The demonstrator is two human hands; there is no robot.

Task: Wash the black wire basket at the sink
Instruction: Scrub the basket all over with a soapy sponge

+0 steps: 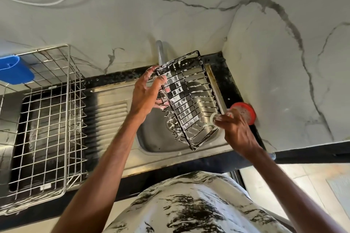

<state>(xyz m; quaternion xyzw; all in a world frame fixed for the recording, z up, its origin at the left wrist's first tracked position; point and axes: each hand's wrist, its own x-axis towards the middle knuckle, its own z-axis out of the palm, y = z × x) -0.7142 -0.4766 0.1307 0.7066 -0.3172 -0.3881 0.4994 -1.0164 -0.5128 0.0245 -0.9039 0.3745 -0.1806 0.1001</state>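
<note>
Above the stainless steel sink basin (154, 136), the black wire basket (186, 100) hung in the air, a long rectangular rack tilted so that one short end pointed toward the grey metal tap (160, 52) behind the sink and the other toward the sink's near rim. White soap suds clung to its wires and dark bottom strips. The left hand (146, 91) gripped the basket's left long side near the tap end, fingers curled round the wires and flecked with foam. The right hand (236, 130) was at the basket's right long side, toward the near end, with its fingertips pinching a small pale sudsy pad (215, 119) against the rim wire; what the pad was made of could not be told. Just right of the sink, partly hidden behind that hand, a round red tub (246, 112) with foamy contents sat on the black speckled stone surface (222, 64). Left of the basin lay the sink's own ribbed steel drainboard (111, 111), and further left of the sink stood a large silver wire dish rack (47, 119) with a blue plastic holder (16, 72) hooked on its far corner. Behind the sink rose a pale marble-patterned wall (189, 15) with dark veins, and a thin white cable (62, 0) looped across it, well up and left of the sink. Nearest the camera, in front of the sink, showed the person's white garment with black streaks (189, 206).
</note>
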